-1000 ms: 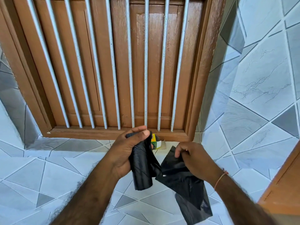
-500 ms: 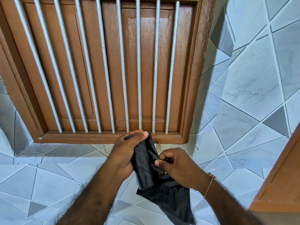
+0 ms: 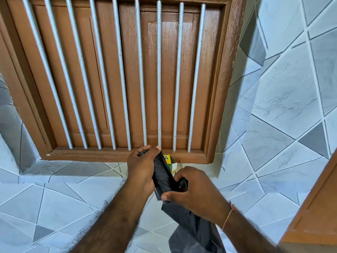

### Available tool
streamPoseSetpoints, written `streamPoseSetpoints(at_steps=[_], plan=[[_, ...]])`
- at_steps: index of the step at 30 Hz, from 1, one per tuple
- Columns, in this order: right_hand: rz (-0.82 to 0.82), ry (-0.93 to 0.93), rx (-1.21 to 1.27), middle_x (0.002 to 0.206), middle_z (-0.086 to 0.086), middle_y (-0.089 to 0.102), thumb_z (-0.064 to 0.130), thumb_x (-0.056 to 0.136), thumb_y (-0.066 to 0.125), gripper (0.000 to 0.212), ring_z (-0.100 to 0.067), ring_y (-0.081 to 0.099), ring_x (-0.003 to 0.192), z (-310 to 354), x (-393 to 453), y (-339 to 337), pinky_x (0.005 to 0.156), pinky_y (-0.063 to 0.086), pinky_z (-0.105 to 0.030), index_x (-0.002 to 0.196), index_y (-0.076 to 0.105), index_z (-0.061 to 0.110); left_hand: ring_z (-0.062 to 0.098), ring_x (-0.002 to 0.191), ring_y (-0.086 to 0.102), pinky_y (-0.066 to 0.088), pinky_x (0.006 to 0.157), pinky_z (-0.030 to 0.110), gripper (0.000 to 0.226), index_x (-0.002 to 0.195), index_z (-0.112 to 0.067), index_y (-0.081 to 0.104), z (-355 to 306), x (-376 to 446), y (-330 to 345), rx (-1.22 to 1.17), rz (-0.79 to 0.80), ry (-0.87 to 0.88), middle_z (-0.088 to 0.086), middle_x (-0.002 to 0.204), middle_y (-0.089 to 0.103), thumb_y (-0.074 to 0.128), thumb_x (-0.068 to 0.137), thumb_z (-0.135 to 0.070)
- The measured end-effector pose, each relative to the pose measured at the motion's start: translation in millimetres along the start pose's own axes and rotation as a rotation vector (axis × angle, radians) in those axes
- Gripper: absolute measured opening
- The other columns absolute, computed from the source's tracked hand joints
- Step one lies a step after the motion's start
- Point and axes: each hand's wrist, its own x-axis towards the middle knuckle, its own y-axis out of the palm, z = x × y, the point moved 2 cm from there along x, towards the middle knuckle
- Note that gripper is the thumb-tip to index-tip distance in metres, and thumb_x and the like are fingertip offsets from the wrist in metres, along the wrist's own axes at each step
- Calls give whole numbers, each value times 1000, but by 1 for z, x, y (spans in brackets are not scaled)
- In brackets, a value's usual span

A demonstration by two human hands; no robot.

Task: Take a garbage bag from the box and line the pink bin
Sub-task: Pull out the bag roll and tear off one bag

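Observation:
My left hand [image 3: 143, 169] is closed around a black roll of garbage bags [image 3: 164, 177], held upright in front of me. My right hand [image 3: 193, 190] grips the loose black bag [image 3: 193, 227] where it leaves the roll; the rest of that bag hangs down under my right wrist. Behind the roll, the yellow and green garbage bag box [image 3: 170, 162] peeks out on the tiled ledge below the window. The pink bin is not in view.
A brown wooden shuttered window with white vertical bars [image 3: 158, 79] fills the wall ahead. Grey and white tiled walls [image 3: 284, 99] surround it. A wooden door or cabinet edge [image 3: 317, 207] stands at the right.
My right hand has moved from the bag's outer edge in to the roll and down along it, bunching the loose bag. The left hand keeps its hold on the roll.

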Motion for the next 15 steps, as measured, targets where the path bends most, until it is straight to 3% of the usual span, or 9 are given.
streamPoseSetpoints(at_steps=[3, 6, 8, 12, 15], plan=[[-10, 21, -120, 106, 11, 59, 71, 59, 75, 66, -9, 58, 89, 2, 0, 7, 80, 55, -22, 109, 59, 31, 21, 65, 63, 54, 58, 27, 34, 102, -7, 63, 1, 2, 2, -62, 3, -30, 11, 85, 67, 81, 73, -11], [-53, 4, -132, 110, 11, 57, 64, 66, 75, 63, -10, 59, 93, 0, -1, 10, 84, 56, -22, 115, 58, 30, 25, 78, 64, 57, 79, 39, 34, 98, -7, 64, 3, 3, 0, -125, 39, -86, 14, 91, 66, 82, 72, -18], [-74, 16, -13, 106, 9, 59, 55, 67, 77, 55, -9, 60, 91, -4, -2, 9, 80, 57, -21, 111, 59, 29, 26, 83, 63, 53, 87, 42, 32, 101, -7, 63, 1, 2, -2, -165, 148, -137, 15, 92, 64, 78, 75, -18], [-57, 89, 281, 97, 6, 67, 38, 67, 83, 40, -10, 65, 88, -12, 2, 2, 75, 57, -17, 99, 63, 24, 28, 89, 65, 56, 82, 41, 46, 120, -7, 52, -2, -2, -12, -346, 477, -183, 17, 100, 63, 70, 78, -2], [-8, 108, 440, 92, 2, 73, 31, 69, 83, 32, -14, 70, 84, -16, 8, 0, 78, 60, -26, 95, 70, 20, 31, 93, 67, 57, 79, 39, 53, 125, 0, 51, -1, -7, -17, -364, 575, -174, 21, 104, 64, 65, 75, 10]])
